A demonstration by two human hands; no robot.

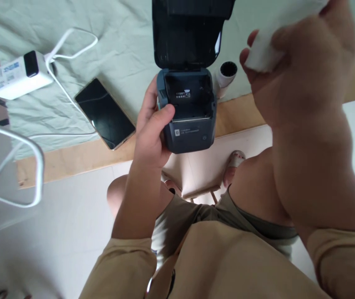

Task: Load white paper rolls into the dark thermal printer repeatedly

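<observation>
My left hand [154,126] grips the side of a dark label printer [190,135], its thumb on the near rim of the open compartment. The printer's black lid [186,39] is swung up and away from me. Inside the compartment a small printed label shows, and I see no roll in it. My right hand [305,66] is raised to the right of the printer, closed around a piece of white paper [263,52]. Part of that paper is hidden behind the fingers. Just right of the printer is a white cylinder [224,81] with a dark top.
A phone [105,113] lies screen up near the table's wooden edge [71,166]. Behind it to the left is a white power bank or adapter [21,74] with a white cable [71,54]. Another cable loop [38,166] hangs at the left. Green cloth [118,33] covers the table.
</observation>
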